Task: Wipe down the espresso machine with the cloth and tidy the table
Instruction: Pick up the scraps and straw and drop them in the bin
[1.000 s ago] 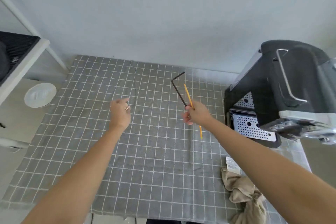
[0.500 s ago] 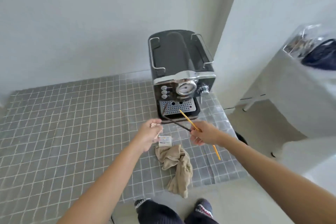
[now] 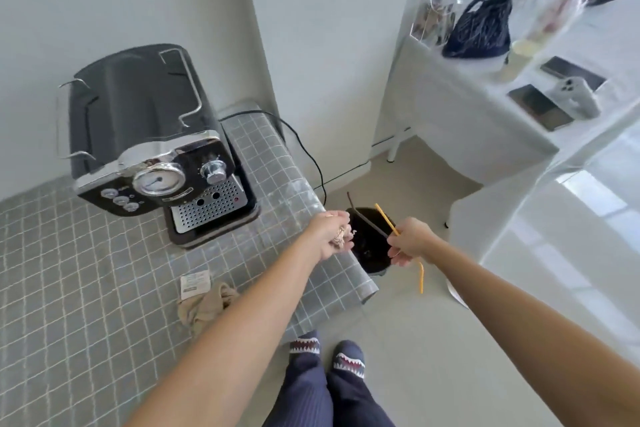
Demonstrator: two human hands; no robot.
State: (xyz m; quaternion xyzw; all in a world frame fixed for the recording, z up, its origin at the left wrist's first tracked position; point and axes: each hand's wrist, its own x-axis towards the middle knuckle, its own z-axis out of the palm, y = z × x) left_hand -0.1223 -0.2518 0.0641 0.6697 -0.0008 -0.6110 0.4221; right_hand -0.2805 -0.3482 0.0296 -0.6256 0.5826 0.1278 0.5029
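The black and chrome espresso machine (image 3: 152, 149) stands at the right end of the table with the grey checked tablecloth (image 3: 69, 288). A beige cloth (image 3: 204, 305) lies crumpled near the front edge, with a small paper packet (image 3: 195, 282) beside it. My left hand (image 3: 330, 234) is closed on small pale scraps at the table's right corner. My right hand (image 3: 410, 241) grips a yellow straw (image 3: 420, 276) and a black straw (image 3: 367, 218) past the table edge. Both hands hover over a black bin (image 3: 372, 246) on the floor.
A black power cable (image 3: 311, 156) runs from behind the machine down to the floor. A white side table (image 3: 460, 107) at the right holds a dark bag (image 3: 481, 28), phones and clear containers. My feet in patterned slippers (image 3: 325, 354) stand on the beige floor.
The view has swung right from the table's middle to its right end. Both hands have moved with the straws and scraps past the table corner to above the bin.
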